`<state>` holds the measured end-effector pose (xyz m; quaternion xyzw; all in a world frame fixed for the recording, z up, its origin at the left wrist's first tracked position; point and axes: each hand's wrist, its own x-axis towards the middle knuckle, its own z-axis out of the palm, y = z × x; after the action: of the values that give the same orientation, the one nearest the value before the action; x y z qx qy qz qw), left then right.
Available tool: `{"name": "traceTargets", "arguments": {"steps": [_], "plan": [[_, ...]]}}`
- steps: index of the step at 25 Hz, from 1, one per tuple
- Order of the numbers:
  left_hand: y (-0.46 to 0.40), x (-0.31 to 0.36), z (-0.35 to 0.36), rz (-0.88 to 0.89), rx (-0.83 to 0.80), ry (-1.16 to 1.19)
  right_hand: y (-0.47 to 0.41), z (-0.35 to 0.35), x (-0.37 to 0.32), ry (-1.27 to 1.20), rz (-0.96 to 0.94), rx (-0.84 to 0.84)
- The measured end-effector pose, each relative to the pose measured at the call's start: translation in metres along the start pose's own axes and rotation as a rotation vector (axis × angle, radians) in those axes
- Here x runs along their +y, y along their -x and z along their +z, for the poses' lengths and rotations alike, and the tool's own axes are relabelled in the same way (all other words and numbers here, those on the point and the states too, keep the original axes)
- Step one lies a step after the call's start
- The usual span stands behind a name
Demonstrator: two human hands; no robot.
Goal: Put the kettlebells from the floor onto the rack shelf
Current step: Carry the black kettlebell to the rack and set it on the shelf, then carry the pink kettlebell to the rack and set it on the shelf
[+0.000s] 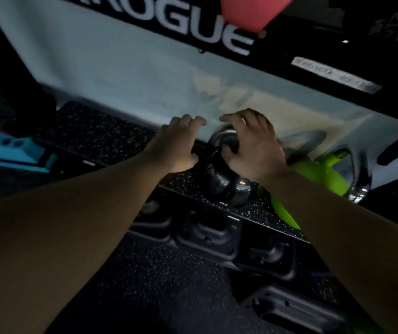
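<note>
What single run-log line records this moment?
left hand: open, beside black kettlebell | right hand: open over its handle | green kettlebell: shelved alongside

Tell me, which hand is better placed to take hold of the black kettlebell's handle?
The right hand, probably. It lies directly over the steel handle of the black kettlebell, fingers spread above it. The left hand sits beside the handle, toward the rack's edge, with fingers open.

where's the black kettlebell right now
In the head view, the black kettlebell sits on the speckled rack shelf just right of centre, between the left hand and right hand, with the green kettlebell immediately to its right.
</note>
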<state>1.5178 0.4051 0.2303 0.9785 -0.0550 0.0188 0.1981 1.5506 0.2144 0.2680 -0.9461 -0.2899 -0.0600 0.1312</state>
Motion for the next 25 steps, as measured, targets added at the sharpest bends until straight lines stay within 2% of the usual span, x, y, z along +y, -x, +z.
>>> {"name": "traceTargets", "arguments": {"steps": [6, 13, 16, 22, 25], "plan": [[0.159, -0.069, -0.013, -0.306, 0.011, -0.051, 0.018, 0.039, -0.108, -0.047, -0.278, -0.184], [0.438, -0.129, 0.003, -0.772, -0.213, -0.039, 0.133, 0.139, -0.297, -0.254, -0.612, -0.480], [0.555, -0.132, 0.027, -0.894, -0.364, -0.009, 0.208, 0.181, -0.362, -0.321, -0.612, -0.606], [0.761, -0.116, 0.114, -0.949, -0.623, -0.074, 0.392, 0.264, -0.435, -0.261, -0.576, -0.882], [0.812, -0.106, 0.166, -0.850, -0.708, -0.139, 0.470, 0.300, -0.442, -0.253, -0.531, -1.024]]}}
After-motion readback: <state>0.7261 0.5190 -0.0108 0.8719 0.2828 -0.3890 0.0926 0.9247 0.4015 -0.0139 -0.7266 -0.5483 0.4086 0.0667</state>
